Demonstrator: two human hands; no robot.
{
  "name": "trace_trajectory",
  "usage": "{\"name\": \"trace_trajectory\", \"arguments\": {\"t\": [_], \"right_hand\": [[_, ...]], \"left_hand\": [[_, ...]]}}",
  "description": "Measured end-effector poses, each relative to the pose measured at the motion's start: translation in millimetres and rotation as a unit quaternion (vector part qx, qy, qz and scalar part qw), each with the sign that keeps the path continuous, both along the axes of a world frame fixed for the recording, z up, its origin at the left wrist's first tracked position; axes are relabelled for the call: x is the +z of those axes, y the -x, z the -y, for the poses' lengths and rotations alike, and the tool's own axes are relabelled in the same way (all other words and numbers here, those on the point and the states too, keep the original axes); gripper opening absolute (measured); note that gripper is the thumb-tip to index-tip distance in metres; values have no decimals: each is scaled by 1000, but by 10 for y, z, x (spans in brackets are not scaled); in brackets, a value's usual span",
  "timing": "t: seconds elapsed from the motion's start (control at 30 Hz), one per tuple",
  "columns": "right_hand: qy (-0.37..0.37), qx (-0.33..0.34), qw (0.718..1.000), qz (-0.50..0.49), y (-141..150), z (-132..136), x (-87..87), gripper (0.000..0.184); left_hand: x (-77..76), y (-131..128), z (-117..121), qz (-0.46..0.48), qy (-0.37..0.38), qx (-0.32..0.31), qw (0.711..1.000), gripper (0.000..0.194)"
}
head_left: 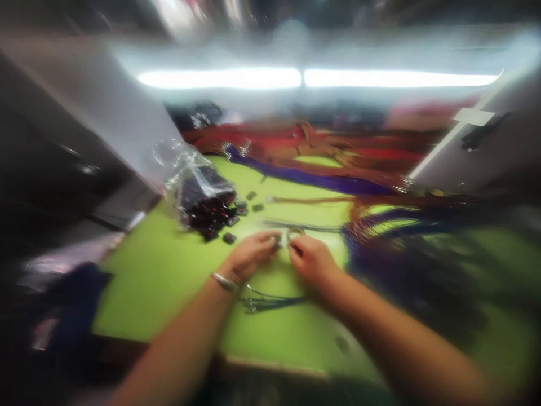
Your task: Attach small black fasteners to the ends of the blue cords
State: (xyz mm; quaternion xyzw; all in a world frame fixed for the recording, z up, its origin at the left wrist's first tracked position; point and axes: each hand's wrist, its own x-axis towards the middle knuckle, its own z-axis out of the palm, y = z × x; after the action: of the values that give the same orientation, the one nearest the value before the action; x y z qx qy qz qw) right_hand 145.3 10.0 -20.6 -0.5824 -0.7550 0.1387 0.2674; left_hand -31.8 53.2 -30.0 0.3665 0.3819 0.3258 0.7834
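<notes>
My left hand [252, 254], with a silver bangle on the wrist, pinches a small dark piece [278, 240] that looks like a connector housing. Close beside it, my right hand [311, 258] is closed, thumb against curled fingers; what it grips is too blurred to make out. A ring-shaped thing [295, 230], like a small tape roll, shows just behind the right fingertips. Below the hands lies a small bunch of dark wires [270, 304] with shiny metal ends. Loose black connector housings [229, 238] rest left of my left hand.
An open clear plastic bag [180, 175] spills black housings on the green table [139, 282]. Purple wires [304, 177] and red-brown wires [262, 135] stretch across the back. A dark wire heap [406, 270] lies at right. Panels stand at both sides; tube lights [220, 78] shine above.
</notes>
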Motion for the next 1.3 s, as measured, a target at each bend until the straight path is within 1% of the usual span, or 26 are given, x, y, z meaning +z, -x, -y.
{"name": "trace_trajectory", "arguments": {"t": [0.2, 0.6, 0.73, 0.9, 1.0, 1.13, 1.2, 1.3], "right_hand": [[-22, 2, 999, 40, -8, 20, -27, 21], [-23, 8, 997, 74, -6, 27, -20, 21], [-28, 12, 994, 109, -2, 27, -35, 21], [-78, 18, 988, 135, 6, 29, -125, 19], [-120, 4, 982, 143, 7, 25, -180, 16], [-157, 1, 977, 141, 21, 30, -212, 16], [-159, 2, 977, 142, 37, 33, -214, 17], [-144, 6, 979, 144, 68, 39, -217, 16]], "left_hand": [[-17, 14, -9, -1, 2, 0, 1000, 37], [-12, 9, -15, -10, 2, 0, 1000, 37], [-23, 6, -8, -41, -21, -11, 999, 39], [-42, -28, 2, -92, -32, -15, 995, 41], [-20, -66, 24, -79, -30, -19, 996, 39], [30, -115, 58, -34, -20, -21, 999, 33], [36, -128, 66, -16, -19, -25, 999, 31], [13, -135, 68, -9, -28, -25, 999, 30]]}}
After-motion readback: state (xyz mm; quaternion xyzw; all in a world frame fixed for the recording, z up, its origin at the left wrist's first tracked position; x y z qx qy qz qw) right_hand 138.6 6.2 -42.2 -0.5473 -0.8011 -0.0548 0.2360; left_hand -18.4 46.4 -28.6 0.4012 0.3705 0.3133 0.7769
